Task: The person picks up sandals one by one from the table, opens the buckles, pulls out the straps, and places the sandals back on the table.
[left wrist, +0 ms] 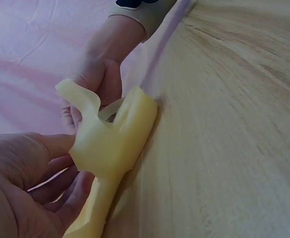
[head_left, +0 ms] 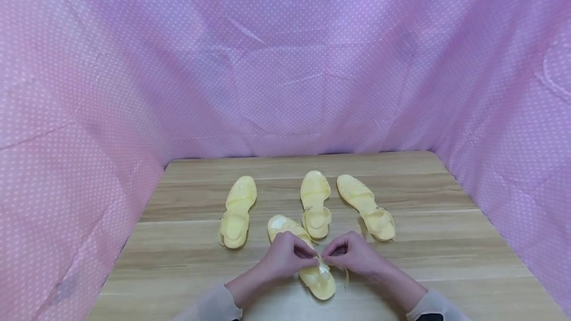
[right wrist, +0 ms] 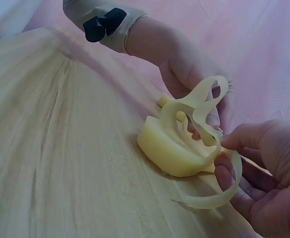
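A pale yellow jelly sandal (head_left: 322,289) lies on the table below both hands, its toe pointing away to the left. My left hand (head_left: 287,256) pinches the ankle part of the sandal from its left side, thumb and forefinger at the edge. From the other side my right hand (head_left: 354,256) pinches the thin ankle strap (right wrist: 235,176) between thumb and forefinger. The loose end of that strap curls down under the right fingers. In the right wrist view a second band (right wrist: 216,87) loops up above the heel. The fingertips hide the place where the strap meets the sandal.
Three more yellow sandals lie beyond the hands: one at left (head_left: 241,204), one in the middle (head_left: 315,197) close to the worked sandal's toe, one at right (head_left: 363,202). The wooden table (head_left: 178,271) is enclosed by pink dotted cloth (head_left: 285,88).
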Tool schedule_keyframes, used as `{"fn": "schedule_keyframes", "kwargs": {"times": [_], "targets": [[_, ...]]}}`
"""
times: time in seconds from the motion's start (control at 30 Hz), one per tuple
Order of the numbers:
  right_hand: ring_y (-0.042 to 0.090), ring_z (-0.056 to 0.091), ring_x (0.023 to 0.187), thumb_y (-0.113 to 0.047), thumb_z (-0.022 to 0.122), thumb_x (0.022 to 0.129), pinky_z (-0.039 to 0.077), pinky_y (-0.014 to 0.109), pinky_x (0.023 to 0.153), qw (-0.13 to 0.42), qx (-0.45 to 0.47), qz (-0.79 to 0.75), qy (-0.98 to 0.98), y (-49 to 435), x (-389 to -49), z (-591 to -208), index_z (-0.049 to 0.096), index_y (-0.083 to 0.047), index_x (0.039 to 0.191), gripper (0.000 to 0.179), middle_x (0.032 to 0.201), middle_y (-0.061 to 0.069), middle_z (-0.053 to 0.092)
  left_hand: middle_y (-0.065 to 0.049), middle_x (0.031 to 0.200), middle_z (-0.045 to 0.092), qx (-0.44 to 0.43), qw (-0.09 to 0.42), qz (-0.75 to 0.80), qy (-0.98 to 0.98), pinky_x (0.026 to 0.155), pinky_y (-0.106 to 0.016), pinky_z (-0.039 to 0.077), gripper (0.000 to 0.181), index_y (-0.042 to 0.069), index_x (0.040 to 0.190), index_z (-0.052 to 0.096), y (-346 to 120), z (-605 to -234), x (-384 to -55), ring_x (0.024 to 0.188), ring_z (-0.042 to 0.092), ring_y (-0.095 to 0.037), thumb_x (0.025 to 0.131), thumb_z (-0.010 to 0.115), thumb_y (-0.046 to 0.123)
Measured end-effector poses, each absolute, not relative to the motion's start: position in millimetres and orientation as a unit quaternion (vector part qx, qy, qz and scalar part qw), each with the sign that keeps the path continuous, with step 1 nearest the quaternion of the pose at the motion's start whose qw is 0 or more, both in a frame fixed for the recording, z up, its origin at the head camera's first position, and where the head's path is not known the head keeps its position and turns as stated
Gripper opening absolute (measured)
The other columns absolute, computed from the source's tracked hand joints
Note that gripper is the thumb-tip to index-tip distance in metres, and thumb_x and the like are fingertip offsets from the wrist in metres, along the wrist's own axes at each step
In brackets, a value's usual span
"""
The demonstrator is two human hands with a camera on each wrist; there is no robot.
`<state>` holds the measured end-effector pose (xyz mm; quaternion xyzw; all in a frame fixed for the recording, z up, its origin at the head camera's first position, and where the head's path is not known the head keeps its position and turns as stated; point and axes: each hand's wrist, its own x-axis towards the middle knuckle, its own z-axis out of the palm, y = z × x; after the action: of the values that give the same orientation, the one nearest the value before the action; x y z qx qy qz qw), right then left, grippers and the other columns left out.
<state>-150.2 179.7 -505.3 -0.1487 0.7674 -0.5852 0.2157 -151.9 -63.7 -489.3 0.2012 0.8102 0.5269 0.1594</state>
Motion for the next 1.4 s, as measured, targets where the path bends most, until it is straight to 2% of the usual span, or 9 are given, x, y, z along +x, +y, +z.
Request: {"fn": "schedule_keyframes", "kwargs": {"times": [0.1, 0.27, 0.47, 0.63, 0.77, 1.0, 1.2, 1.3, 1.4], "targets": [[0.004, 0.066, 0.072, -0.008, 0.083, 0.089, 0.052, 0.014, 0.062, 0.216, -0.166, -0.576, 0.771, 180, -151, -503, 0.08, 0.001, 0.1, 0.015, 0.094, 0.013, 0.081, -0.002, 0.085, 0.083, 0.209, 0.156, 0.516, 0.816, 0.065, -0.016, 0.06, 0.011, 0.01, 0.094, 0.085, -66, -488, -153, 0.07, 0.071, 0.0, 0.085, 0.09, 0.014], [0.002, 0.067, 0.073, -0.005, 0.081, 0.09, 0.052, 0.014, 0.064, 0.222, -0.191, -0.57, 0.768, 183, -154, -500, 0.08, 0.003, 0.102, 0.015, 0.097, 0.017, 0.08, 0.0, 0.082, 0.082, 0.225, 0.161, 0.493, 0.825, 0.063, -0.016, 0.058, 0.009, 0.01, 0.094, 0.086, -65, -482, -155, 0.066, 0.068, 0.003, 0.087, 0.088, 0.014], [0.005, 0.068, 0.074, -0.007, 0.083, 0.088, 0.055, 0.016, 0.066, 0.232, -0.179, -0.565, 0.771, 183, -156, -500, 0.08, 0.001, 0.102, 0.016, 0.095, 0.013, 0.08, -0.002, 0.078, 0.081, 0.223, 0.177, 0.494, 0.821, 0.062, -0.016, 0.059, 0.013, 0.004, 0.092, 0.084, -63, -478, -157, 0.065, 0.069, 0.002, 0.083, 0.09, 0.01], [0.007, 0.073, 0.079, -0.006, 0.084, 0.087, 0.059, 0.017, 0.069, 0.248, -0.166, -0.571, 0.765, 180, -154, -504, 0.08, 0.002, 0.1, 0.016, 0.096, 0.015, 0.081, 0.0, 0.075, 0.08, 0.216, 0.196, 0.494, 0.819, 0.063, -0.016, 0.059, 0.012, 0.005, 0.088, 0.084, -64, -484, -156, 0.065, 0.069, 0.001, 0.08, 0.093, 0.009], [0.004, 0.072, 0.078, -0.006, 0.084, 0.086, 0.057, 0.016, 0.067, 0.232, -0.199, -0.556, 0.773, 176, -153, -507, 0.081, 0.002, 0.097, 0.013, 0.096, 0.015, 0.082, 0.002, 0.077, 0.08, 0.213, 0.206, 0.5, 0.814, 0.065, -0.015, 0.06, 0.014, 0.007, 0.088, 0.084, -64, -491, -151, 0.067, 0.07, 0.002, 0.079, 0.094, 0.009], [0.001, 0.066, 0.073, -0.004, 0.085, 0.084, 0.056, 0.017, 0.063, 0.185, -0.228, -0.54, 0.789, 177, -144, -496, 0.082, -0.005, 0.09, 0.007, 0.088, 0.009, 0.08, 0.0, 0.081, 0.081, 0.229, 0.18, 0.52, 0.803, 0.067, -0.015, 0.06, 0.015, 0.009, 0.091, 0.084, -58, -495, -149, 0.069, 0.07, 0.003, 0.079, 0.093, 0.007], [0.001, 0.069, 0.082, -0.008, 0.085, 0.086, 0.06, 0.02, 0.07, 0.167, -0.245, -0.525, 0.797, 176, -142, -489, 0.084, -0.01, 0.094, 0.008, 0.092, 0.002, 0.081, -0.002, 0.079, 0.082, 0.22, 0.157, 0.522, 0.809, 0.064, -0.015, 0.059, 0.018, 0.008, 0.091, 0.085, -56, -494, -147, 0.066, 0.07, 0.004, 0.076, 0.095, 0.005], [0.003, 0.071, 0.088, -0.011, 0.084, 0.088, 0.062, 0.021, 0.076, 0.167, -0.252, -0.522, 0.798, 176, -145, -488, 0.084, -0.01, 0.098, 0.009, 0.097, 0.005, 0.08, -0.003, 0.079, 0.081, 0.218, 0.14, 0.515, 0.817, 0.064, -0.015, 0.059, 0.017, 0.007, 0.09, 0.084, -58, -492, -149, 0.066, 0.07, 0.003, 0.076, 0.095, 0.005], [0.003, 0.07, 0.087, -0.012, 0.084, 0.09, 0.062, 0.021, 0.075, 0.173, -0.241, -0.52, 0.801, 177, -149, -489, 0.084, -0.01, 0.099, 0.009, 0.097, 0.006, 0.08, -0.003, 0.079, 0.081, 0.22, 0.135, 0.515, 0.817, 0.065, -0.015, 0.059, 0.017, 0.005, 0.09, 0.083, -59, -492, -152, 0.067, 0.071, 0.003, 0.077, 0.095, 0.007]]}}
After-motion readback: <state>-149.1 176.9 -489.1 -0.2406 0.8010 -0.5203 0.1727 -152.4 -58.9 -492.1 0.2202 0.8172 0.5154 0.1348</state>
